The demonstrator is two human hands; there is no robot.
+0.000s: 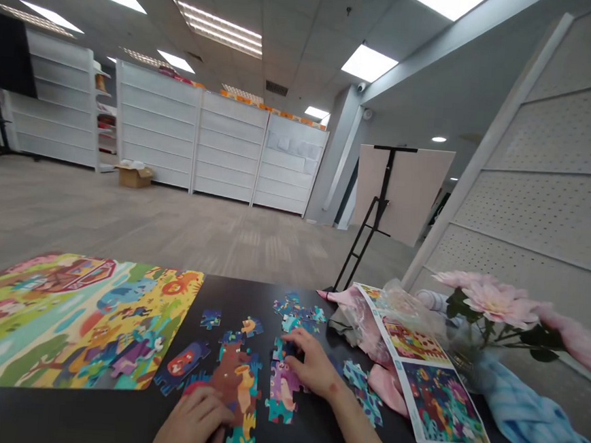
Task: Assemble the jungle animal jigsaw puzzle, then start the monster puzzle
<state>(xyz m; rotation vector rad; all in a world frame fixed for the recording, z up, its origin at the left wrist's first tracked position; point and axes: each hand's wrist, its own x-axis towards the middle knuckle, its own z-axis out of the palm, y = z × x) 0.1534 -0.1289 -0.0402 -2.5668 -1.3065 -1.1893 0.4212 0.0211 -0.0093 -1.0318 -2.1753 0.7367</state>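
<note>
A joined jigsaw puzzle section with a brown bear [231,367] lies flat on the black table. My left hand [195,422] is at its lower left edge, fingers together and bent over it; the fingertips are partly hidden. To the right stands a narrow strip of joined pieces with a purple animal [281,387]. At the top of that strip, my right hand [312,366] has thumb and index finger closed about a teal puzzle piece [279,348]. Loose near the bear are an orange-and-teal puzzle piece [252,326], a blue puzzle piece [211,319] and a piece with a red figure [185,361].
A colourful finished puzzle [114,316] covers the left side, with several loose pieces [136,356] on its corner. More pieces [299,307] lie farther back and beside my right forearm [364,391]. At right are a printed picture sheet [442,404], pink flowers [498,302] and blue cloth [536,411].
</note>
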